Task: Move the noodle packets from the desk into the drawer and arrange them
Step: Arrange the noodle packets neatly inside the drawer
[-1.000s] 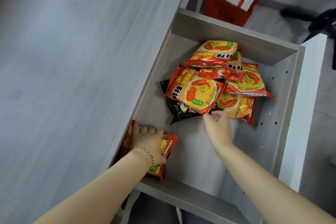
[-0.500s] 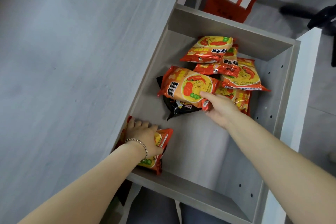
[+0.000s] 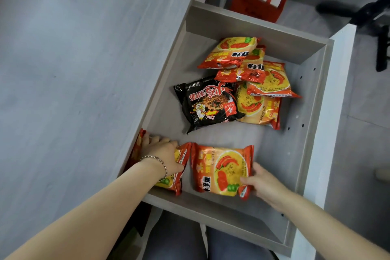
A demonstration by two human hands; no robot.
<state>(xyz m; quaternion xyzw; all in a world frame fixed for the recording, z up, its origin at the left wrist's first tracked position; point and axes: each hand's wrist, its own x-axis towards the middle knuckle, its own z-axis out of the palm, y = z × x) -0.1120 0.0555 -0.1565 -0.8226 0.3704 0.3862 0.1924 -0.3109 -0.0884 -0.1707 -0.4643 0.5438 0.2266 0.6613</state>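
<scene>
The open grey drawer (image 3: 304, 154) holds several noodle packets. At its near left corner my left hand (image 3: 162, 154) presses flat on an orange packet (image 3: 179, 167), partly tucked under the desk. Beside it lies a second orange packet (image 3: 221, 170), which my right hand (image 3: 261, 181) grips by its right edge. A black packet (image 3: 206, 103) lies in the middle of the drawer. Behind and to its right, several orange packets (image 3: 253, 74) form a loose overlapping heap.
The grey desk top (image 3: 84, 69) fills the left side. A red gift bag (image 3: 259, 0) stands on the floor beyond the drawer. Black chair legs (image 3: 371, 12) show at the top right. A white panel (image 3: 331, 116) runs along the drawer's right side.
My right hand took the orange packet off the black one and brought it to the drawer's near end, beside the packet under my left hand. The black packet now lies uncovered.
</scene>
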